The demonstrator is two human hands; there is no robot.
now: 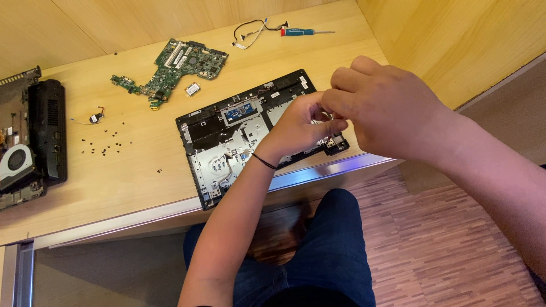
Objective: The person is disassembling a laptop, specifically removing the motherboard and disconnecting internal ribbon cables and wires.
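Note:
An opened black laptop shell (227,142) with silver metal plating lies on the wooden desk (131,170), near its front edge. My left hand (298,125) and my right hand (381,111) meet above the shell's right end, fingers pinched together. Whatever small part sits between the fingertips is too small to make out. A thin black band circles my left wrist.
A green circuit board (170,68) lies at the back. Several loose black screws (102,145) are scattered left of the shell. Another black laptop part with a fan (28,142) sits at the left edge. A blue-handled screwdriver (304,32) and a cable (250,31) lie at the back right.

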